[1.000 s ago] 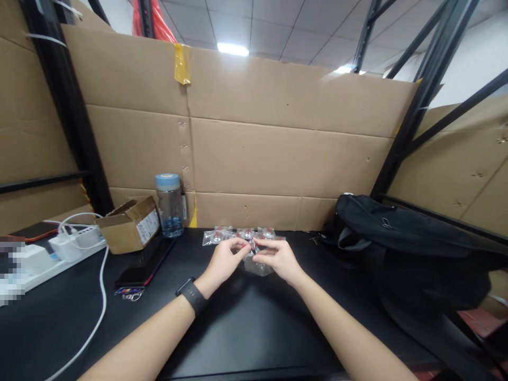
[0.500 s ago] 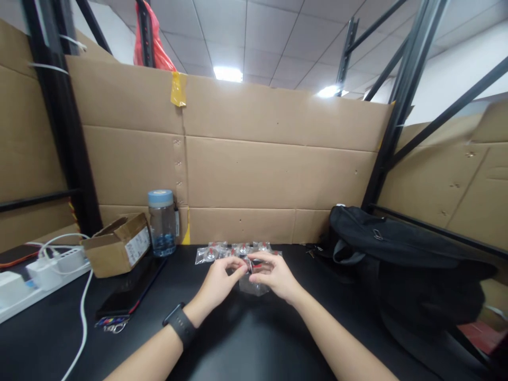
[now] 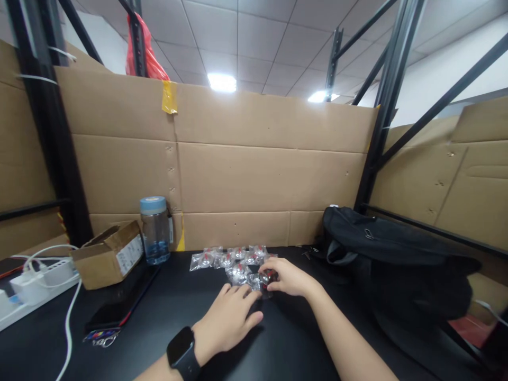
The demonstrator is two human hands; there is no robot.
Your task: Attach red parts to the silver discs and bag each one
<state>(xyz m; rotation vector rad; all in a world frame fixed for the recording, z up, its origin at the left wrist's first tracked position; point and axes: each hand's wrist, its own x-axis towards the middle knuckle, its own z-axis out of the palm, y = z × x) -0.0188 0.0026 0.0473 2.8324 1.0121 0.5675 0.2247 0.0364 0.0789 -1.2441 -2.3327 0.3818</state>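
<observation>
Several clear plastic packets [image 3: 238, 254] with small red and silver items lie in a cluster on the black table [image 3: 166, 328]. My left hand [image 3: 230, 317], a dark watch on its wrist, is palm down in front of them, its fingers apart and the tips near the front packets. At the right end of the cluster my right hand [image 3: 288, 278] has its thumb and fingers curled around a packet with a red part [image 3: 267, 276]. Part of that packet is hidden by the fingers.
To the left stand an open cardboard box [image 3: 109, 256], a water bottle [image 3: 155, 233], a dark phone [image 3: 123, 301] and a power strip [image 3: 43, 286] with white cables. A black bag [image 3: 397, 264] lies at the right. A cardboard wall [image 3: 238, 177] closes off the back.
My hands, which were together over a packet, have moved apart. My left hand came down nearer and opened flat; my right hand moved right with a packet. The view has shifted slightly.
</observation>
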